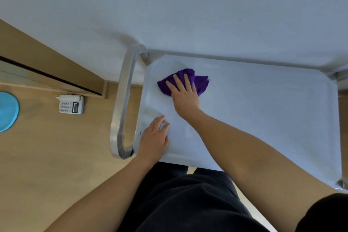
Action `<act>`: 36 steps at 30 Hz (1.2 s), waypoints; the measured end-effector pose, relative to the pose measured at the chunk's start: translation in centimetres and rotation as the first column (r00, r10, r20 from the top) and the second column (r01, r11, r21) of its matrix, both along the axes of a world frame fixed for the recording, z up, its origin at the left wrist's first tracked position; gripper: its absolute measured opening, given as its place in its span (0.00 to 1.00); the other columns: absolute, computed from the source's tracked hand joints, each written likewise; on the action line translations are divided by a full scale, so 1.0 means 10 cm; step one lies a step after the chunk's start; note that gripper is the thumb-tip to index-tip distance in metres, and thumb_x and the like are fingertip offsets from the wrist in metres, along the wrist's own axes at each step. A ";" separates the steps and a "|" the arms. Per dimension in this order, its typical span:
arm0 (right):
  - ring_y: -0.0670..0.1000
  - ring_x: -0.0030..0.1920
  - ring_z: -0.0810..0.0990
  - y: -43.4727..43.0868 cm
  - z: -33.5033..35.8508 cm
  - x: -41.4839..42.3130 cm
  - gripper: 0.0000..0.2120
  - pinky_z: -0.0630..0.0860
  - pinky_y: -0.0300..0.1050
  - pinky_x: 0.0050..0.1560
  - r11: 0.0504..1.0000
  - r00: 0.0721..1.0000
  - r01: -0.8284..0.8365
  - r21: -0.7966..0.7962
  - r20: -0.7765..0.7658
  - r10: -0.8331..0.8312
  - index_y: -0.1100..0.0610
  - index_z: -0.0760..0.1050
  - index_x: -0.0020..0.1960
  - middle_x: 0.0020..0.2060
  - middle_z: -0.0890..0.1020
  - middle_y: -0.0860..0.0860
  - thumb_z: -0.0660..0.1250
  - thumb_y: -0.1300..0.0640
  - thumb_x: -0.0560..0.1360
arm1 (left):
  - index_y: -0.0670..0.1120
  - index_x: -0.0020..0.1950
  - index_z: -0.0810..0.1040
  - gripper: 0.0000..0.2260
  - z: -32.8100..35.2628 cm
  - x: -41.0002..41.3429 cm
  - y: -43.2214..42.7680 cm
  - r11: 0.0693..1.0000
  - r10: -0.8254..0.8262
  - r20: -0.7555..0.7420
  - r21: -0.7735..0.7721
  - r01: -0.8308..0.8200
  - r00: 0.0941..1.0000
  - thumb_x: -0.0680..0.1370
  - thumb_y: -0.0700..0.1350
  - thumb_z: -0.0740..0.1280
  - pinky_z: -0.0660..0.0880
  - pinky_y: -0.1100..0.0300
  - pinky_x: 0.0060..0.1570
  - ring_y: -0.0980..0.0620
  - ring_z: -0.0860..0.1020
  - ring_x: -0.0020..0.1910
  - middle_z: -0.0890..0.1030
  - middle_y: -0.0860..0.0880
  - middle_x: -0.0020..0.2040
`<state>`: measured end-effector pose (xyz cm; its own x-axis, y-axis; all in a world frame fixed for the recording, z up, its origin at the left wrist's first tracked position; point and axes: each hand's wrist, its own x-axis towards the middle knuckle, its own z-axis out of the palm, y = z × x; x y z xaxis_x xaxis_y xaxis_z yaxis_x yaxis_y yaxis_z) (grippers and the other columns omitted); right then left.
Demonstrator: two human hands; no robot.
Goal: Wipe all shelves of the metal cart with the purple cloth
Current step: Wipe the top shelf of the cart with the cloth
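I look straight down on the top shelf (263, 118) of the metal cart, a pale shiny tray with a raised rim. The purple cloth (200, 83) lies bunched near the shelf's far left corner. My right hand (183, 93) presses flat on it with straight fingers. My left hand (153, 137) rests on the shelf's near left part, fingers straight and lying on the metal. The lower shelves are hidden beneath the top one.
The cart's curved metal handle (124, 103) runs along its left side. A white wall stands right behind the cart. On the wooden floor to the left lie a white desk telephone (71, 104) and a blue round object (7, 111).
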<state>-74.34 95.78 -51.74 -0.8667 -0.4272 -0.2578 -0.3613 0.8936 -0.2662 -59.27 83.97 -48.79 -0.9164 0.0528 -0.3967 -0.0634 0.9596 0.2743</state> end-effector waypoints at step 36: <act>0.60 0.79 0.47 4.15 0.11 1.08 0.23 0.50 0.61 0.77 0.879 0.873 0.467 0.101 0.104 -0.476 0.45 0.57 0.78 0.79 0.56 0.49 0.52 0.49 0.83 | 0.49 0.77 0.58 0.25 -0.05 -0.09 2.98 0.835 -0.550 0.070 0.079 0.545 0.832 0.81 0.50 0.60 0.68 0.52 0.67 0.47 0.50 0.78 0.47 0.48 0.80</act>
